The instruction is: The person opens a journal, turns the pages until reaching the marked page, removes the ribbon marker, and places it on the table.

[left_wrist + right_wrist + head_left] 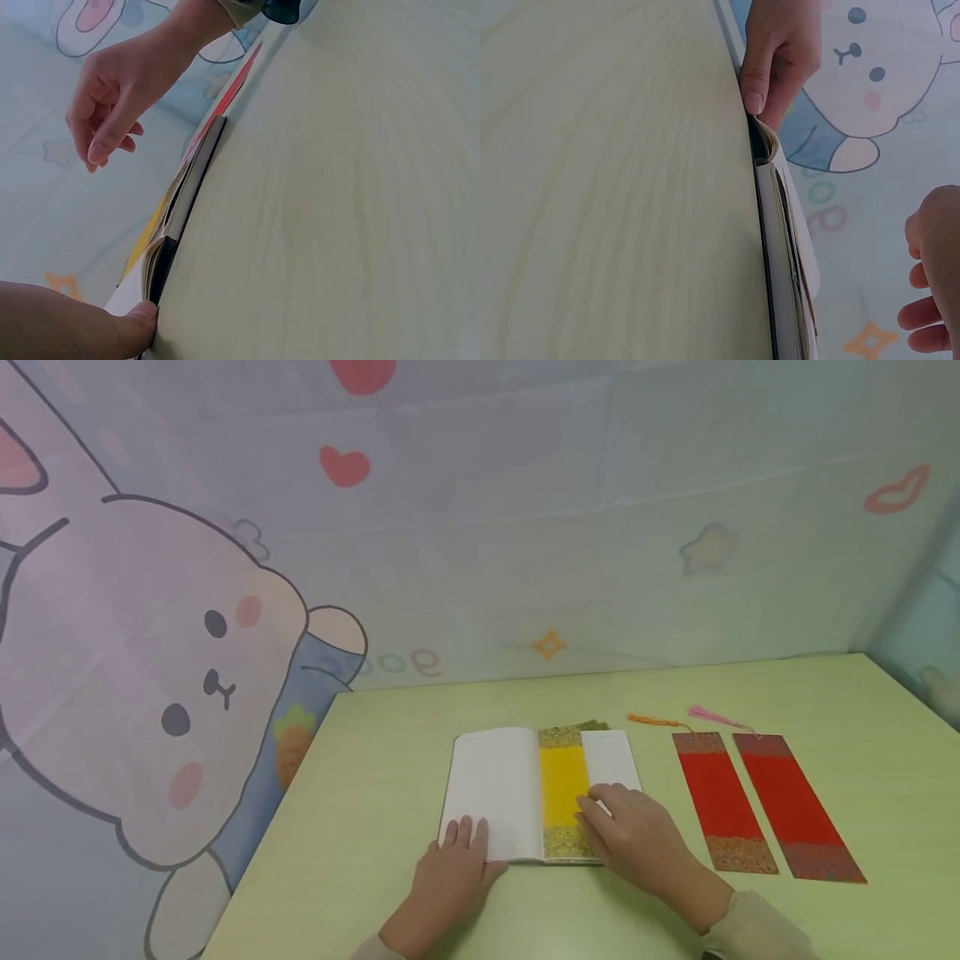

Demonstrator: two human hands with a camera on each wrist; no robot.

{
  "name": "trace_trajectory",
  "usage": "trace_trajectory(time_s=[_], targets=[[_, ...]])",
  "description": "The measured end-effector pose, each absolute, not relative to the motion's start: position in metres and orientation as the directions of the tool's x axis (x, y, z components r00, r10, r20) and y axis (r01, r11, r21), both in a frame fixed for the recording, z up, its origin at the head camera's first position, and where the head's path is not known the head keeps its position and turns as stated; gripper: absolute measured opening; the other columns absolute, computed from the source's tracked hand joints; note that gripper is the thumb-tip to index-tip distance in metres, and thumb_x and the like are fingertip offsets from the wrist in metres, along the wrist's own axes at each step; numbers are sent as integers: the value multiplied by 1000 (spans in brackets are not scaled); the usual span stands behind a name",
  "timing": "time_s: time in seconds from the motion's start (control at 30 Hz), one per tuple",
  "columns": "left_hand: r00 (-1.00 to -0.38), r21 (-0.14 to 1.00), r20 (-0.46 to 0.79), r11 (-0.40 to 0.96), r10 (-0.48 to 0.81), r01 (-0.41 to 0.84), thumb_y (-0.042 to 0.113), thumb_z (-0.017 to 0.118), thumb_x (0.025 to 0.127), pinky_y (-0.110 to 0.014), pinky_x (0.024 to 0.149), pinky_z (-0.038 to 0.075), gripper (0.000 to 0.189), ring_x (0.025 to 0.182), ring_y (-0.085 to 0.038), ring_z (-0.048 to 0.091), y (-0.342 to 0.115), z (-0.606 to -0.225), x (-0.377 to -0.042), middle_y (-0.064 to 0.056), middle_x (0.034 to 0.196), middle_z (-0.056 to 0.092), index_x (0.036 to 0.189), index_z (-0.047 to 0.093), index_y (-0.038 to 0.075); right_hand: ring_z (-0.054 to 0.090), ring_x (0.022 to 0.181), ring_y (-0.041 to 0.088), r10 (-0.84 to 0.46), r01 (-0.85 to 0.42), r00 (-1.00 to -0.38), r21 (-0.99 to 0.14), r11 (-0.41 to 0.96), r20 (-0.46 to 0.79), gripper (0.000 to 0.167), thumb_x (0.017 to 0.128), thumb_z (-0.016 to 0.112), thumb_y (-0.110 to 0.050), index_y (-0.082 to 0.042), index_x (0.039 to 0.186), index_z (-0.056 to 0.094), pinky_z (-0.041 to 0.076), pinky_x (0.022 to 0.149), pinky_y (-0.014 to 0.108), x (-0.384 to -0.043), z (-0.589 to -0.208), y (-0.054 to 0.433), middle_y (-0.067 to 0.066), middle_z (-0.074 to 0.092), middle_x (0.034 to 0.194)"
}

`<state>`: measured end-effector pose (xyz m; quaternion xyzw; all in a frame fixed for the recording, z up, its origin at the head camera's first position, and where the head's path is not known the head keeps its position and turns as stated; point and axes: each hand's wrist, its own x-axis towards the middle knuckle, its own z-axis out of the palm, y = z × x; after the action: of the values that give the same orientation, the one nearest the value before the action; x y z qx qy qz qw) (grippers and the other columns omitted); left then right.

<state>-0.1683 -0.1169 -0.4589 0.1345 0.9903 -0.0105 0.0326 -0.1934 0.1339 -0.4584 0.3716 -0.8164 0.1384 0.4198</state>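
Observation:
An open book (495,785) with pale pages lies on the table. A yellow bookmark (562,785) with patterned ends runs down its right page, beside the fold. My left hand (453,868) rests on the lower left corner of the left page with fingers spread; its thumb (139,330) touches the book's near edge. My right hand (641,839) is over the right page, beside the bookmark's right edge. In the left wrist view this right hand (124,97) hangs above the book, fingers loosely bent and nothing between them.
Right of the book lie two red bookmarks with patterned ends, one (726,802) with an orange tassel (652,720) and another (798,802) with a pink tassel (712,716). A printed cloth (480,568) hangs behind the pale green table (375,793).

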Motion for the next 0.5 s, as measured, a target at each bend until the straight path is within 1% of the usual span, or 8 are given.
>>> trace_trajectory(time_s=[0.03,0.1,0.17,0.2,0.27,0.33,0.43,0.5], targets=[[-962,-23,-70,964,264,266,51,48,92,-51,95,39,65,126,-34,41,-117,-459,-169,-17,137,45,135,47,3,52,60,19,-496,-719,-391,79,690,776,35,99,38,-27,-5,88,63,47,48,28,-193,-458,134,7,58,85],[-963,-32,-76,965,258,261,52,48,91,-51,94,40,65,126,-33,41,-117,-458,-170,-17,137,45,135,47,4,52,61,18,-500,-713,-423,63,698,756,29,96,45,-25,-5,89,64,47,48,28,-193,-458,134,7,58,86],[-964,-34,-84,966,252,256,53,48,91,-51,94,41,66,126,-33,41,-116,-457,-170,-17,137,45,135,47,4,51,60,17,-497,-698,-469,38,715,730,19,90,56,-23,-6,90,64,45,47,26,-194,-458,134,7,58,88],[-964,-38,-89,966,250,254,53,48,91,-51,93,41,66,126,-33,41,-116,-457,-170,-16,137,45,135,47,4,50,60,16,-492,-685,-498,24,728,714,16,87,61,-22,-6,91,64,44,46,24,-194,-458,134,8,58,89],[-964,-43,-96,967,247,252,53,48,90,-51,92,42,66,126,-33,42,-116,-455,-170,-16,137,46,135,47,4,49,59,15,-474,-651,-562,-8,759,678,22,79,71,-20,-6,94,64,40,43,20,-194,-457,132,8,58,92],[-964,-46,-99,966,248,253,53,49,90,-51,91,43,66,126,-33,42,-116,-454,-170,-16,137,46,135,48,4,48,59,14,-442,-609,-629,-52,791,640,29,75,76,-20,-6,97,64,37,42,18,-194,-457,131,9,58,94],[-963,-42,-98,966,249,254,52,50,90,-51,91,43,65,125,-33,42,-115,-454,-170,-17,136,47,134,48,4,50,62,14,-378,-534,-740,-144,833,557,35,75,76,-23,-5,102,63,37,42,18,-196,-456,128,9,57,96],[-963,-43,-98,966,250,255,52,50,90,-51,91,43,65,126,-33,42,-115,-454,-170,-16,137,46,134,48,4,52,66,14,-329,-472,-823,-235,849,463,37,77,75,-25,-5,106,63,39,44,19,-198,-456,127,9,56,98]])
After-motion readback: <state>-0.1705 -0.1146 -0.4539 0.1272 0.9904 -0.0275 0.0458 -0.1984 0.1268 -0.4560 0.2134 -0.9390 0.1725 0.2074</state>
